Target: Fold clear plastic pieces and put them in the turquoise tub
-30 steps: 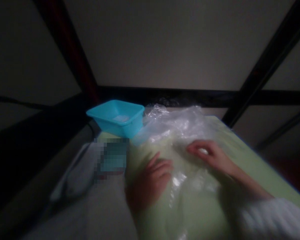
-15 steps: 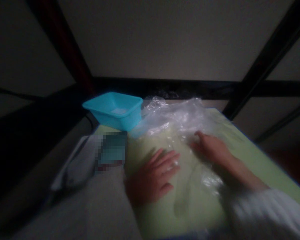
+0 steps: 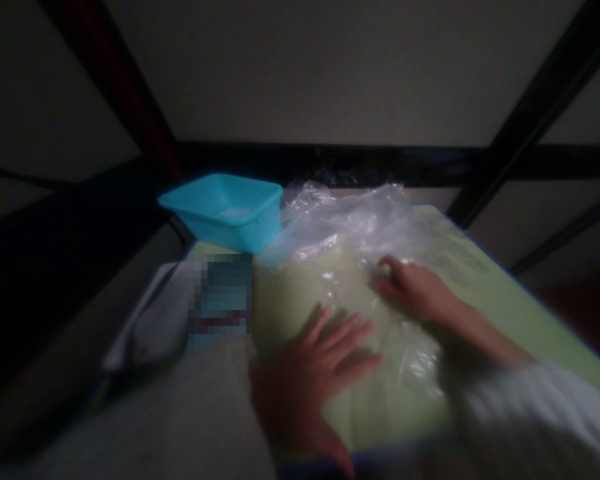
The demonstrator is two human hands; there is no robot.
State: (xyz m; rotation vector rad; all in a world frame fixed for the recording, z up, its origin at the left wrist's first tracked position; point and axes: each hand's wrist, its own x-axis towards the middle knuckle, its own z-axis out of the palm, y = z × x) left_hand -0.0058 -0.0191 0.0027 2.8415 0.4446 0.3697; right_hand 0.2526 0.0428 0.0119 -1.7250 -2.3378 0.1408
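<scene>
A crumpled clear plastic sheet or bag (image 3: 360,223) lies over the pale yellow-green table top, bunched up toward the back and flatter toward me. My left hand (image 3: 310,373) is spread palm down on the flatter plastic, fingers apart and thumb pointing toward the near edge. Farther right, my right hand (image 3: 415,287) rests on the plastic with its fingers bent inward and some of the film at the fingertips. Its grip is partly hidden and the picture is dim and blurred.
A turquoise plastic basin (image 3: 265,223) stands at the back left with something pale inside. In front of it a pixelated rectangular item (image 3: 225,293) lies beside pale cloth (image 3: 165,313). Dark frame bars (image 3: 330,160) run behind the table (image 3: 485,287).
My left hand has slid slightly right and toward me, its fingers and thumb spreading wider. My right hand has shifted only a little. The view has tilted slightly downward.
</scene>
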